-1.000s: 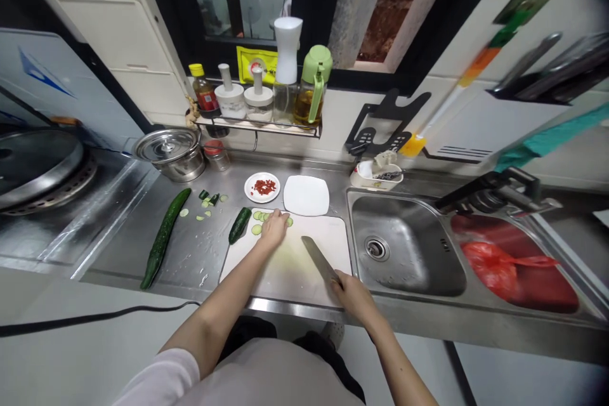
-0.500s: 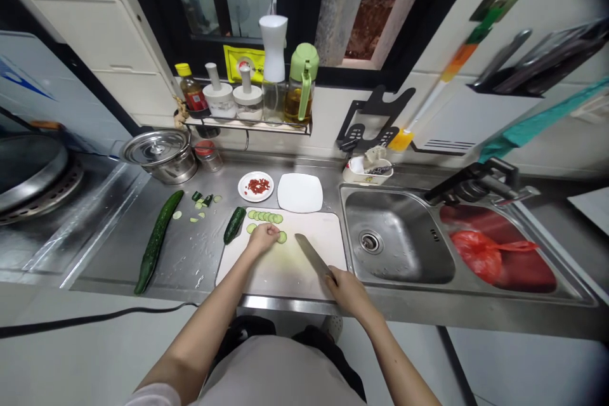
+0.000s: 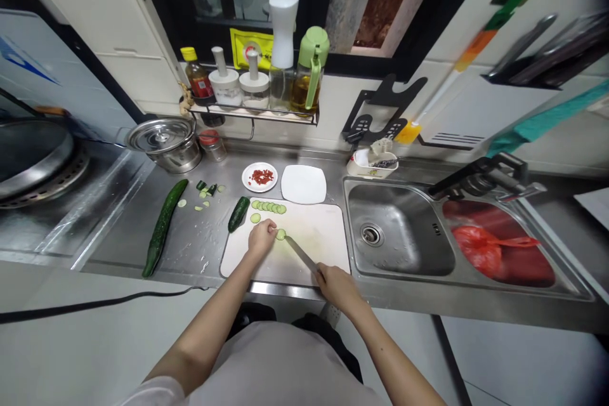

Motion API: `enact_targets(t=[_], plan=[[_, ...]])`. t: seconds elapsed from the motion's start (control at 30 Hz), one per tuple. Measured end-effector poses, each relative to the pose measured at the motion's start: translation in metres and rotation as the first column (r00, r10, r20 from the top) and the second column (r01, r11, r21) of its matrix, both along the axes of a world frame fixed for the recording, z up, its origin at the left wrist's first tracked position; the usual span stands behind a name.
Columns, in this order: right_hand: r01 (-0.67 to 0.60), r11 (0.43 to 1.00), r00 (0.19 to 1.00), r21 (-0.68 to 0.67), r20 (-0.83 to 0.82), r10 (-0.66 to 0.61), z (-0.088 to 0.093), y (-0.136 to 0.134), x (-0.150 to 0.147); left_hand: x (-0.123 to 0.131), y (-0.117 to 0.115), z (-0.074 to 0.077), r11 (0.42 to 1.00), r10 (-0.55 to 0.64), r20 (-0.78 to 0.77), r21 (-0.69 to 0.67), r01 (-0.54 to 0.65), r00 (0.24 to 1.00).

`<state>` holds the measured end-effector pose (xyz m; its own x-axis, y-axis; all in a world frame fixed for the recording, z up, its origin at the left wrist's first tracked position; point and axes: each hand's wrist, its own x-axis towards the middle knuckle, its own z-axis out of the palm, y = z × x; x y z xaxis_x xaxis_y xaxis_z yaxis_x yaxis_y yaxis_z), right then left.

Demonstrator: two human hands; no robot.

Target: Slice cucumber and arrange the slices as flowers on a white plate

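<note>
Knife [image 3: 301, 254] is in the right hand [image 3: 337, 287], fist wrapped round the handle, tip right up by a lone cucumber slice [image 3: 281, 235] on the white cutting board [image 3: 328, 244]. Left hand [image 3: 261, 238] has its fingers bunched just beside that slice; can't tell from where I'm standing if it's pinching anything. Far edge has a row of slices [image 3: 269, 207], plus a cucumber chunk [image 3: 238, 214] at the left corner and a whole cucumber [image 3: 164, 228] on the steel counter [image 3: 128, 219].

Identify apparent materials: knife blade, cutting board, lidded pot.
Knife blade: metal, likely steel; grey with a dull sheen.
Cutting board: probably plastic; smooth, pale, no wood grain showing.
Lidded pot: shiny metal, likely stainless steel; bright, silvery reflections.
</note>
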<state>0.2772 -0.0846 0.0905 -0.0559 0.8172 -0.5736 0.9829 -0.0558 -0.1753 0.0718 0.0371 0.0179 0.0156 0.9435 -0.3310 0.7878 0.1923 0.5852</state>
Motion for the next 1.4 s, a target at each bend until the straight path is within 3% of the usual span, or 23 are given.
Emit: enact_targets(t=[1.4], plan=[[-0.048, 0.997, 0.998, -0.056, 0.027, 0.049, 0.0, 0.024, -0.023, -0.003, 0.013, -0.003, 0.996, 0.024, 0.012, -0.081, -0.023, 1.0]])
